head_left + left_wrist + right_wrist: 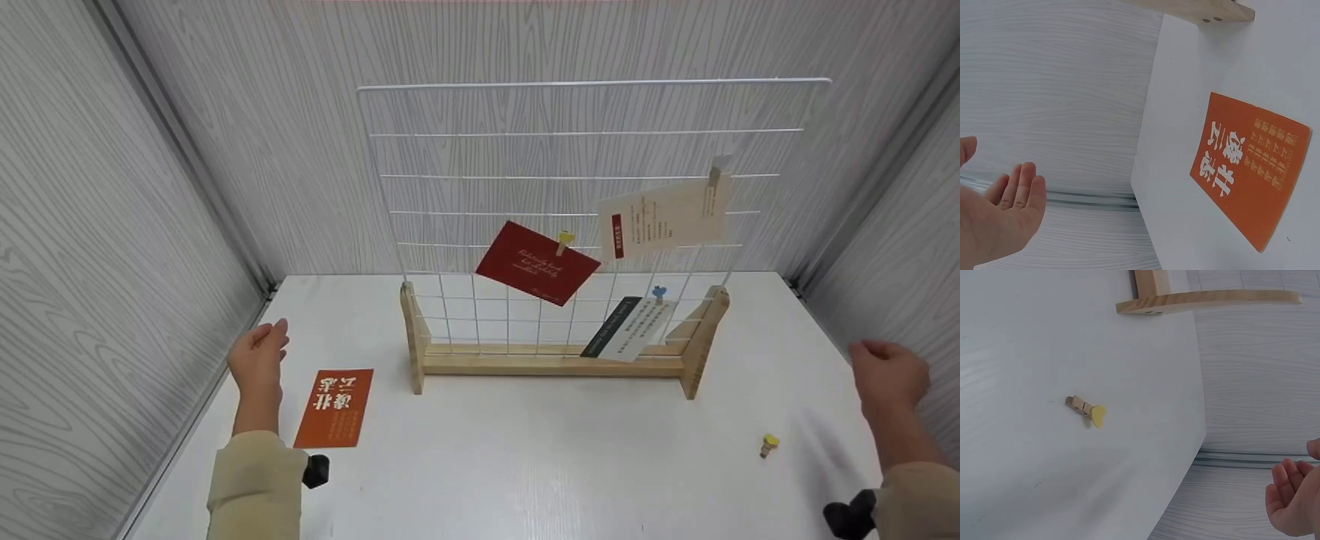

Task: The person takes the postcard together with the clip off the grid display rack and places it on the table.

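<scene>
My left hand (pixel 259 358) hovers at the left side of the table, its fingers loosely bent and nothing in them. Just right of it lies an orange card (pixel 335 409) with white lettering, flat on the table. Over the right side, my right hand (pixel 891 375) is also raised, fingers loosely curled around nothing. Nearest to it on the tabletop is a small wooden clothespin (pixel 1085 408) with a yellow heart. Both hands are apart from these things, as the left wrist view shows for the orange card (pixel 1252 169).
A white wire grid (pixel 592 81) stands in a wooden base (pixel 555 365). Clothespins hold a red card (pixel 536 270), a cream card (pixel 660 217) and a dark-and-white card (pixel 637 330) on it. Wood-grain panels (pixel 225 112) enclose the table at the back and sides.
</scene>
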The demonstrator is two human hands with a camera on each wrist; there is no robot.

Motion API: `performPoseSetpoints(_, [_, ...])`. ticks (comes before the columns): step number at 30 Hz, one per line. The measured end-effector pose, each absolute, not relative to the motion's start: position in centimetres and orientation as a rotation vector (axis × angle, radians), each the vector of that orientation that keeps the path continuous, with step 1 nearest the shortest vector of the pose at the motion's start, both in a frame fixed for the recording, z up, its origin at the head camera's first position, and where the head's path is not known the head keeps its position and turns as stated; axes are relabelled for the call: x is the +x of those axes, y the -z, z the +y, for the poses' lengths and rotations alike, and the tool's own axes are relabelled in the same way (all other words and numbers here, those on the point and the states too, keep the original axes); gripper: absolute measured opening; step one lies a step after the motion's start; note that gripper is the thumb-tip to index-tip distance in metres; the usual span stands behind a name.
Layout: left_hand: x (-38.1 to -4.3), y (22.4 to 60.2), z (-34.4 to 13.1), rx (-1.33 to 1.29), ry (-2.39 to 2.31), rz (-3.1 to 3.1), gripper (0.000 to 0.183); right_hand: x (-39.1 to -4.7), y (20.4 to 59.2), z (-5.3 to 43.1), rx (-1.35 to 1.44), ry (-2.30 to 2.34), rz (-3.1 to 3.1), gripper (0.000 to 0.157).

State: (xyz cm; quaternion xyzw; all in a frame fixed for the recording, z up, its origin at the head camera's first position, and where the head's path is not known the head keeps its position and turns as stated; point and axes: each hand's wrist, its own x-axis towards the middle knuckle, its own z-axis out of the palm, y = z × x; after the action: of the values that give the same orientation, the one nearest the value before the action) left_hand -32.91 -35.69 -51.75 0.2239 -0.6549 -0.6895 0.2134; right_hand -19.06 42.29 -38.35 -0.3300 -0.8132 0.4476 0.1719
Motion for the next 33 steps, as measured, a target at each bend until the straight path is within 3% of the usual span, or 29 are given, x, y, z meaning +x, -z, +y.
performPoseSetpoints(5, [-29.5,45.1,-31.0,0.507,1.997,-1.752,0.054,-19.6,37.2,41.5,-0.918,-1.312,-2.249,0.024])
performPoseSetpoints(7, [-30.6,46.0,-31.1,0.396,2.032,-1.680,0.049,-19.8,36.7,41.2,-0.893,-1.353,-2.227,0.015])
performPoseSetpoints(11, [-29.0,42.6,-28.5,0.333,2.056,-1.702,0.050,-20.3,35.3,40.5,-0.829,-1.399,-2.198,0.005])
performPoseSetpoints(17, [-24.9,35.8,-23.3,0.364,2.040,-1.784,0.050,-21.1,33.3,39.5,-0.773,-1.446,-2.138,0.005])
performPoseSetpoints(24, [-24.6,33.9,-21.4,0.245,2.026,-1.790,0.041,-21.7,31.5,38.9,-0.727,-1.534,-2.077,0.004])
performPoseSetpoints(33, [-25.1,32.6,-19.6,0.094,1.999,-1.806,0.046,-22.2,29.5,38.0,-0.648,-1.535,-2.033,0.002])
